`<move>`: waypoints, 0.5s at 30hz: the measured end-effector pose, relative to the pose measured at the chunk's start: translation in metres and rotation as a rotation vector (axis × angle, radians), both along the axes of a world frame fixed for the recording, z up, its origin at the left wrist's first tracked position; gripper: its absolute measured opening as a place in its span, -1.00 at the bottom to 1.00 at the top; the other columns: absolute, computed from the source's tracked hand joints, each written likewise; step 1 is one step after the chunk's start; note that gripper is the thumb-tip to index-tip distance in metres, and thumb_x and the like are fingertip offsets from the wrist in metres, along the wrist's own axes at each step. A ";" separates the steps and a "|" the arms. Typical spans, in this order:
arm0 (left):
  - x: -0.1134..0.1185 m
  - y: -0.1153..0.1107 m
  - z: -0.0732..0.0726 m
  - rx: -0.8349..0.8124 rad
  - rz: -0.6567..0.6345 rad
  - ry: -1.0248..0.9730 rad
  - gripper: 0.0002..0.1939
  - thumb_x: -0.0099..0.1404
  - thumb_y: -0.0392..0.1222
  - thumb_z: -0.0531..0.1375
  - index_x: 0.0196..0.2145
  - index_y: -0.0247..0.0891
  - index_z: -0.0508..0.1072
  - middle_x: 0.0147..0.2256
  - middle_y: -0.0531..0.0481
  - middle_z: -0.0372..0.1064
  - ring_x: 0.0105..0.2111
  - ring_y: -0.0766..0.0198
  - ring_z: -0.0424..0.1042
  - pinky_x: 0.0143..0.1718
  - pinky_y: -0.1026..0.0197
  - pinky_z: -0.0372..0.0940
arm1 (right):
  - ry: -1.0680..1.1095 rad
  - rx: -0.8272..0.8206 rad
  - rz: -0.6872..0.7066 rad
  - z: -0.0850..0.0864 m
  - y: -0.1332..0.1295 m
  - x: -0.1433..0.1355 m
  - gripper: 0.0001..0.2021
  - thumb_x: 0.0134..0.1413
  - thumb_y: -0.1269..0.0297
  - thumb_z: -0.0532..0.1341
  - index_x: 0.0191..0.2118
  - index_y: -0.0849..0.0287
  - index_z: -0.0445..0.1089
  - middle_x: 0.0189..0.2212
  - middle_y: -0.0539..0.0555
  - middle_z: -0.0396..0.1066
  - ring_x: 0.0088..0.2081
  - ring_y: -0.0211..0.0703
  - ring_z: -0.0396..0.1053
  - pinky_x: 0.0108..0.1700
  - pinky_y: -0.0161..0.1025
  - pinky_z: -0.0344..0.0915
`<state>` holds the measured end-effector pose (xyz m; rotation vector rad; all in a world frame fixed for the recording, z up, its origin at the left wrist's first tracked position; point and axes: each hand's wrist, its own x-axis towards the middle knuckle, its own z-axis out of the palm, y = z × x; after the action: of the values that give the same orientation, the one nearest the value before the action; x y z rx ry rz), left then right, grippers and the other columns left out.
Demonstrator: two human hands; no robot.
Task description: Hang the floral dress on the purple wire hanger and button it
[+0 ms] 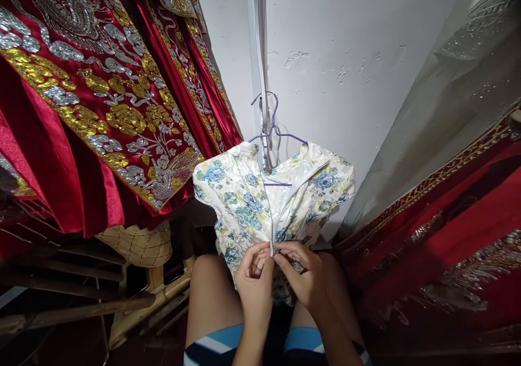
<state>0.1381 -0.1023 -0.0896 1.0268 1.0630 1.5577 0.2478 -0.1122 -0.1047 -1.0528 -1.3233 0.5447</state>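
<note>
The floral garment (248,197) hangs on a purple hanger (273,132) before the white wall (334,45), above the person's knees, and its neck opening is parted. The left hand (301,271) and the right hand (256,271) meet at the bottom of this opening, each with thumb and forefinger closed in a pinch on the edge of the cloth, the other fingers being curled. To the left side there is red fabric (130,100) with gold and silver decoration, which hangs beside the garment.
</note>
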 end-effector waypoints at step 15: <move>0.004 -0.001 -0.002 0.063 -0.052 0.070 -0.76 0.13 -0.09 0.37 -0.31 -0.31 0.65 -0.33 -0.15 0.57 -0.34 0.13 0.58 -0.32 0.24 0.49 | 0.055 -0.016 0.064 -0.005 0.002 0.001 -0.86 0.23 0.28 0.26 -0.20 0.08 0.59 -0.45 0.02 0.54 -0.47 -0.24 0.46 -0.40 -0.34 0.40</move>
<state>0.1417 -0.1032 -0.0919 1.1503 1.0317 1.5311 0.2493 -0.1097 -0.1093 -1.0044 -1.3094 0.6282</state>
